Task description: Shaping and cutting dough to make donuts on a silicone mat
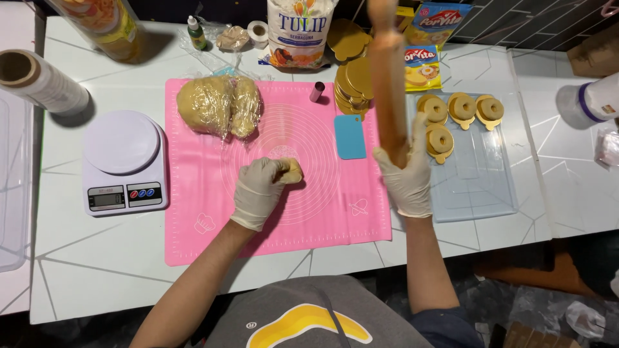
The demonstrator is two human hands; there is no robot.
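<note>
My left hand (259,187), in a white glove, grips a small lump of pale dough (292,171) that rests on the pink baking mat (213,232). My right hand (406,177), also gloved, holds a wooden rolling pin (388,71) upright above the mat's right edge. A large mass of dough wrapped in clear film (218,106) lies at the mat's far left. A blue scraper (350,136) lies on the mat between my hands.
A white kitchen scale (122,161) stands left of the mat. A clear tray (477,187) on the right holds several ring-shaped dough pieces (461,106) on gold discs. A stack of gold discs (353,80), a flour bag (298,32) and a film roll (42,80) sit farther back.
</note>
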